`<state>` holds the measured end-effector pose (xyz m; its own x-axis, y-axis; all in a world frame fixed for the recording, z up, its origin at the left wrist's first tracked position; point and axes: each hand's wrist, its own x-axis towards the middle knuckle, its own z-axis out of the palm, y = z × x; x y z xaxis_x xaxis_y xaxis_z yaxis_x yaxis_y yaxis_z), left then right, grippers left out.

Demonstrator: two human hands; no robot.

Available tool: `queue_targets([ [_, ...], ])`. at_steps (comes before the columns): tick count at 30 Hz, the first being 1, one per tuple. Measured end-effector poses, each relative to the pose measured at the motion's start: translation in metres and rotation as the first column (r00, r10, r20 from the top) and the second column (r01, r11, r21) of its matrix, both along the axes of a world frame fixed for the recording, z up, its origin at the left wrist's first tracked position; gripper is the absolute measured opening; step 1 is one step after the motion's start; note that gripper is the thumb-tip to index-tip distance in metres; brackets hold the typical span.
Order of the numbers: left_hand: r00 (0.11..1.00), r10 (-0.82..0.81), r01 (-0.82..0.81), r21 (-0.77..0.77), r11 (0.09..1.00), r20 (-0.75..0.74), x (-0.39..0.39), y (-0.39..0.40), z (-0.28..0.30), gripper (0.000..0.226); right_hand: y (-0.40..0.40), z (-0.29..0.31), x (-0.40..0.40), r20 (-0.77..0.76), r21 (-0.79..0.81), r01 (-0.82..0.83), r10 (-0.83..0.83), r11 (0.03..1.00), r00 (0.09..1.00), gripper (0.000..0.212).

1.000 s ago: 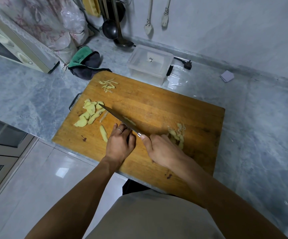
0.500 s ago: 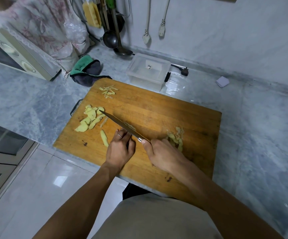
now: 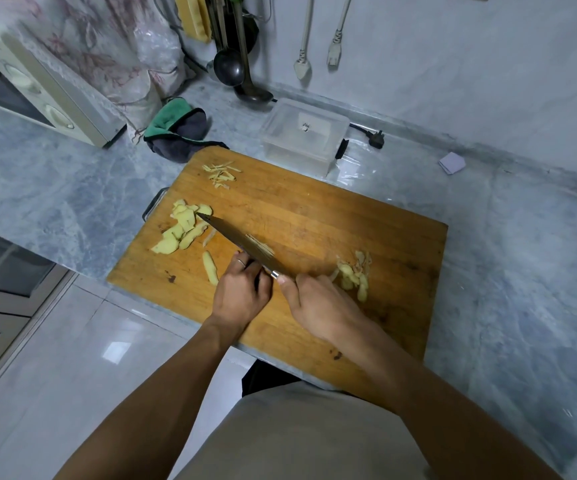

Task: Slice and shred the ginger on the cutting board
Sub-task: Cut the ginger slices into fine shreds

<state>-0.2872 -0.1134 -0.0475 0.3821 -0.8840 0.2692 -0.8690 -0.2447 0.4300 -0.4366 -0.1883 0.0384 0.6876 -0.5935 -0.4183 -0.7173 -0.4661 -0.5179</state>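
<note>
A wooden cutting board (image 3: 332, 216) lies on the grey marble counter. My right hand (image 3: 318, 306) grips the handle of a knife (image 3: 238, 239) whose blade points up-left, its tip reaching a pile of pale ginger slices (image 3: 181, 230). My left hand (image 3: 242, 292), fingers curled, presses down on ginger right beside the blade; that piece is mostly hidden under the fingers. Thin cut strips (image 3: 261, 245) lie along the far side of the blade. A single slice (image 3: 210, 266) lies left of my left hand. Fine shreds (image 3: 221, 172) sit at the board's far corner, peel scraps (image 3: 354, 275) at the right.
A clear plastic box (image 3: 304, 135) stands just behind the board, with a black plug (image 3: 375, 140) beside it. A green and grey cloth (image 3: 176, 129) lies at the far left, a microwave (image 3: 38, 88) beyond it. Ladles (image 3: 231, 67) hang on the wall. The counter's front edge runs under the board.
The knife and both hands stay in nearly the same spot on the board. A few more thin strips lie beside the blade. The view has shifted slightly.
</note>
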Motion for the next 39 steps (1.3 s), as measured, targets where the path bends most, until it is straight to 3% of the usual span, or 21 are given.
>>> queue_targets([
  [10, 0.993, 0.014, -0.008, 0.049, 0.999, -0.115, 0.0029, 0.0002, -0.0025, 0.035, -0.0025, 0.0039, -0.0064, 0.03, 0.003, 0.01, -0.01, 1.0, 1.0, 0.053],
  [39, 0.993, 0.049, -0.044, 0.047, 0.998, -0.109, 0.0041, 0.0013, -0.0095, 0.034, -0.0005, 0.0037, -0.0043, 0.008, 0.018, 0.022, -0.022, 1.0, 1.0, 0.055],
])
